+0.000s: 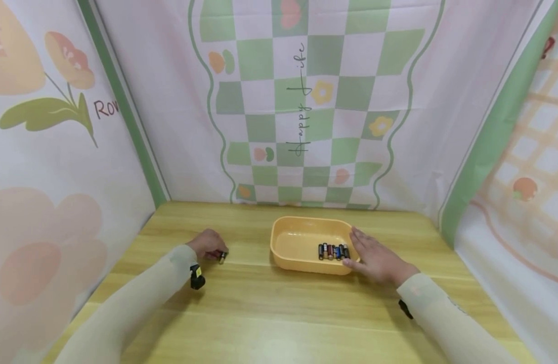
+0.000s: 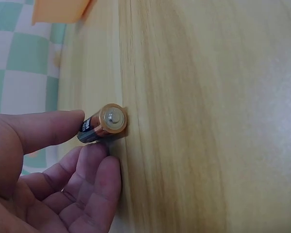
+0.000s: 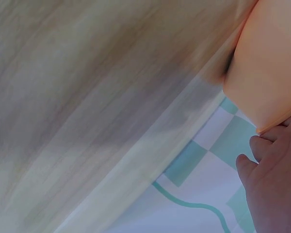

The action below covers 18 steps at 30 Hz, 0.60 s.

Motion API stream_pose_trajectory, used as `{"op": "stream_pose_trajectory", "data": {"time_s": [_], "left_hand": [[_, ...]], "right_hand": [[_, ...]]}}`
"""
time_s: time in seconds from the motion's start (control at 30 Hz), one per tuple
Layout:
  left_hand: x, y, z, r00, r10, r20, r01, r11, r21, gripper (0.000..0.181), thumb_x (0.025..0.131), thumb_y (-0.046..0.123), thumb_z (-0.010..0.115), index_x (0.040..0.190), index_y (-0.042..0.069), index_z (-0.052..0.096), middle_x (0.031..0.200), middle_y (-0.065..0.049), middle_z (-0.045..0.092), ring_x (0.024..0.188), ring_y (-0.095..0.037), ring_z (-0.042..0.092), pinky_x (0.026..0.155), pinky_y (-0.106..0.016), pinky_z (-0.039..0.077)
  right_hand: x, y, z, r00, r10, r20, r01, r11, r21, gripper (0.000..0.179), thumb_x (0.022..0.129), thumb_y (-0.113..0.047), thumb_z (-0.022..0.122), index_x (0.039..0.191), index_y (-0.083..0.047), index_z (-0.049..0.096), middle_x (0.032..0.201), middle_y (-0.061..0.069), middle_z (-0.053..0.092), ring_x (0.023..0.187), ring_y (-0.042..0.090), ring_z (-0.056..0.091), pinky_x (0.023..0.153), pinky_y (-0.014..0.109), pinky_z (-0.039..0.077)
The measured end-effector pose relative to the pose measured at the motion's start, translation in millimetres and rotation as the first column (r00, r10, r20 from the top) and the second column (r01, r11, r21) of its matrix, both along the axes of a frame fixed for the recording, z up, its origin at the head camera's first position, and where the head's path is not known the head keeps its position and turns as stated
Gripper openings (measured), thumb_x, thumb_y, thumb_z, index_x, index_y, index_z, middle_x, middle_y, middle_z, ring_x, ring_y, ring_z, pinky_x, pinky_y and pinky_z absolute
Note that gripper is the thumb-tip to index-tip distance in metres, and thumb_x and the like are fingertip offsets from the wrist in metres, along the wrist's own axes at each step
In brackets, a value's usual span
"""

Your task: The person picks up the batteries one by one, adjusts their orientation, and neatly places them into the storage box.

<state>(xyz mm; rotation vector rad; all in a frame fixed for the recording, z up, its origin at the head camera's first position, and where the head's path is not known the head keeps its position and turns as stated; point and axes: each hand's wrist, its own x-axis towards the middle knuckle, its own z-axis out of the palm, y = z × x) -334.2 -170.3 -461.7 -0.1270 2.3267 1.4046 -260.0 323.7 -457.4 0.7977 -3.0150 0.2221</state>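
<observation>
Between the thumb and fingers of my left hand is a battery, at the table's left side. The left wrist view shows its copper-coloured end and silver tip turned toward the camera, with the dark body partly behind my thumb. My right hand rests against the right end of a yellow plastic basin, its fingers extended along the rim and the thumb near the front corner. Inside the basin, several batteries stand or lie side by side in a row at the right.
The basin stands on a light wood-grain table. A green-and-white checked cloth hangs behind the table's far edge. Printed curtains close off the left and right sides.
</observation>
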Motion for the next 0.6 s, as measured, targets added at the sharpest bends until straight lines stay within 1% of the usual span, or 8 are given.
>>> {"op": "stream_pose_trajectory", "data": {"time_s": [0.13,0.37,0.47,0.6], "left_hand": [[-0.5,1.9,0.8,1.0,-0.008,-0.006,0.008,1.0,-0.027,0.009,0.084,0.001,0.069,0.089,-0.003,0.063,0.074,-0.012,0.064,0.061,-0.019,0.061,0.055,-0.029,0.056],[-0.7,2.3,-0.2,1.0,0.003,-0.007,-0.003,0.998,-0.059,0.007,0.085,0.002,0.07,0.088,-0.004,0.067,0.074,-0.012,0.065,0.06,-0.019,0.061,0.057,-0.029,0.058],[0.2,2.5,0.2,1.0,-0.005,-0.014,0.004,0.997,-0.074,0.007,0.085,0.004,0.071,0.087,-0.002,0.068,0.074,-0.012,0.065,0.06,-0.018,0.061,0.058,-0.029,0.058],[3.7,2.7,2.0,0.999,-0.028,-0.027,0.026,0.997,-0.077,0.009,0.082,0.004,0.074,0.085,-0.002,0.067,0.073,-0.011,0.065,0.06,-0.018,0.061,0.056,-0.029,0.057]], "right_hand": [[-0.2,0.7,-0.2,1.0,0.001,-0.005,-0.001,1.0,0.002,0.09,0.098,-0.062,0.037,0.152,0.005,0.012,0.16,0.017,0.0,0.145,0.039,0.01,0.117,0.052,0.014],[-1.3,0.1,-0.6,1.0,0.005,-0.012,-0.005,1.0,0.004,0.09,0.098,-0.062,0.038,0.151,0.006,0.013,0.159,0.018,0.001,0.144,0.04,0.011,0.117,0.052,0.014],[-1.4,0.3,-1.4,1.0,0.007,-0.018,-0.007,1.0,0.002,0.09,0.098,-0.061,0.039,0.151,0.006,0.014,0.159,0.018,0.002,0.144,0.04,0.012,0.117,0.053,0.015],[-1.2,1.0,-1.7,1.0,0.005,-0.021,-0.005,1.0,-0.001,0.089,0.098,-0.061,0.039,0.151,0.006,0.014,0.159,0.018,0.001,0.144,0.041,0.012,0.117,0.053,0.015]]}}
